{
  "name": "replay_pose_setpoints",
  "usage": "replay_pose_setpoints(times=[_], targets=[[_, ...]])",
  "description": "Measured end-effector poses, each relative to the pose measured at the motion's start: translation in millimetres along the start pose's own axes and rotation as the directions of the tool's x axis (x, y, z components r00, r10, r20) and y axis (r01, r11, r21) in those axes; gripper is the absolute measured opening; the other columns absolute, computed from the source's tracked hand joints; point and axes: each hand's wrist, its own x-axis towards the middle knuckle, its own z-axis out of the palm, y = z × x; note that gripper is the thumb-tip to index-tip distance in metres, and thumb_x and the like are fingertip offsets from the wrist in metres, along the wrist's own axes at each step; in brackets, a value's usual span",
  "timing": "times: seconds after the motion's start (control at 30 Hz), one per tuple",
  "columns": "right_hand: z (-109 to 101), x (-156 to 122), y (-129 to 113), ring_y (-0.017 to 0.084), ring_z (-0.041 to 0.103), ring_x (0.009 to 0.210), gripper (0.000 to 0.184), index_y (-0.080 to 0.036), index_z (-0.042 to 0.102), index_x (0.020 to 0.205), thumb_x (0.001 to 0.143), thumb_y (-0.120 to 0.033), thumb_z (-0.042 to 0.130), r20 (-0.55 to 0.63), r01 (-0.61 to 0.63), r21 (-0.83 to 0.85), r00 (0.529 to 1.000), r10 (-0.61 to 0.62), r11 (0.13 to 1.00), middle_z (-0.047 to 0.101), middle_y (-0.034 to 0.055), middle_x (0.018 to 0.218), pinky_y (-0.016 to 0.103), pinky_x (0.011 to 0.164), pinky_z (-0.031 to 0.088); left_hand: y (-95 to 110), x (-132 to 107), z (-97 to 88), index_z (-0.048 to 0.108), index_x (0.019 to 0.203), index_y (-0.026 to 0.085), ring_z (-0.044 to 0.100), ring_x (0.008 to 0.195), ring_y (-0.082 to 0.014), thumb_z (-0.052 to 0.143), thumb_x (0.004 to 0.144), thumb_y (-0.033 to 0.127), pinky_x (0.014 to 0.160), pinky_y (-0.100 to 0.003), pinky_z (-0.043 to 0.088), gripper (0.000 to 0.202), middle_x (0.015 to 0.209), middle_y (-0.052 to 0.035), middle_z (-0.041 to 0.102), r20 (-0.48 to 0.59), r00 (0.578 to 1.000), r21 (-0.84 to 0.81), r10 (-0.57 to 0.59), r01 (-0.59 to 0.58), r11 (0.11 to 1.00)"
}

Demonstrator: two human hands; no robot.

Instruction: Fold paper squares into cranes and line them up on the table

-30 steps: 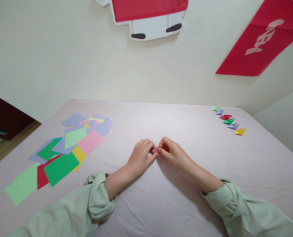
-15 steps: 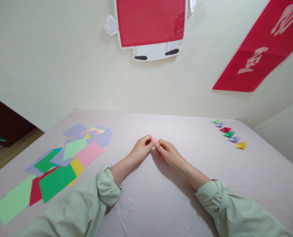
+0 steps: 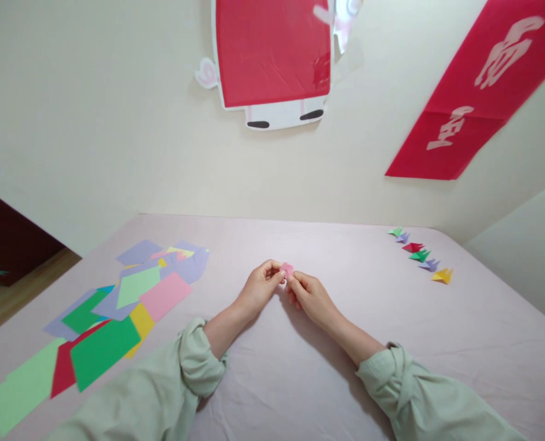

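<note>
A small piece of folded pink paper (image 3: 287,268) is pinched between both hands, over the middle of the cloth-covered table. My left hand (image 3: 259,288) grips its left side between thumb and fingers. On the right side, my right hand (image 3: 313,297) holds it with thumb and forefinger, the other fingers curled under. Fingertips cover much of the paper, so its exact folds cannot be made out.
Flat coloured paper sheets, among them a green sheet (image 3: 106,352) and a pink sheet (image 3: 166,296), overlap at the left. Several small folded paper figures, such as a yellow one (image 3: 442,276), form a row at the right. A wall (image 3: 272,177) stands behind the table (image 3: 272,392).
The view has shifted slightly, so the wall decorations and table sit lower. More of the pink paper shows between my fingers, and both hands keep their pinch on it.
</note>
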Motion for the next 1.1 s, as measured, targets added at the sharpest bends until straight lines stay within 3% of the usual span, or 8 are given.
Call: replay_pose_setpoints(times=[0.2,0.37,0.67,0.93,1.1], targets=[[-8,6,6,0.011,0.053,0.057,0.019,-0.021,0.053,0.090,0.088,-0.039,0.056,-0.115,0.076,0.103,0.991,-0.064,0.992,0.057,-0.0025,0.075,0.024,0.053,0.042,-4,-1,0.9,0.059,0.080,0.015,0.055,0.072,-0.0125,0.064,0.080,0.029,0.070,-0.025,0.042,0.015,0.077,-0.0010,0.061,0.046,0.999,0.018,0.028,-0.028,0.999],[-12,8,7,0.011,0.047,0.053,0.017,-0.021,0.052,0.081,0.085,-0.036,0.057,-0.067,0.092,0.170,0.994,-0.082,0.981,0.052,-0.0047,0.064,0.023,0.050,0.038,-6,-2,2.4,0.058,0.087,0.016,0.056,0.070,-0.0116,0.064,0.080,0.027,0.067,-0.024,0.042,0.015,0.077,-0.0001,0.060,0.063,0.998,-0.020,0.013,-0.012,1.000],[-9,5,3,0.010,0.052,0.054,0.016,-0.020,0.058,0.084,0.081,-0.034,0.062,-0.056,0.061,0.340,0.997,-0.044,0.939,0.056,-0.0044,0.067,0.023,0.053,0.041,10,-9,1.6,0.060,0.079,0.016,0.053,0.068,-0.0097,0.063,0.074,0.017,0.065,-0.022,0.040,0.006,0.072,0.0021,0.059,0.051,0.996,-0.176,-0.075,0.083,0.981],[-12,4,4,0.012,0.056,0.061,0.011,-0.020,0.059,0.083,0.081,-0.031,0.062,-0.024,0.047,0.356,0.999,-0.042,0.933,0.061,-0.0027,0.066,0.026,0.062,0.045,1,-9,-3.9,0.063,0.086,0.015,0.057,0.068,-0.0094,0.070,0.073,0.025,0.068,-0.022,0.041,0.018,0.073,0.0011,0.063,0.106,0.977,-0.294,-0.185,0.209,0.933],[-13,4,5,0.013,0.057,0.062,0.007,-0.020,0.059,0.079,0.080,-0.026,0.059,-0.037,0.077,0.287,0.997,-0.069,0.955,0.061,-0.0022,0.067,0.027,0.062,0.046,-1,-9,-2.7,0.062,0.082,0.014,0.057,0.069,-0.0099,0.074,0.073,0.035,0.069,-0.022,0.042,0.026,0.073,-0.0003,0.064,0.112,0.977,-0.310,-0.182,0.208,0.928]])
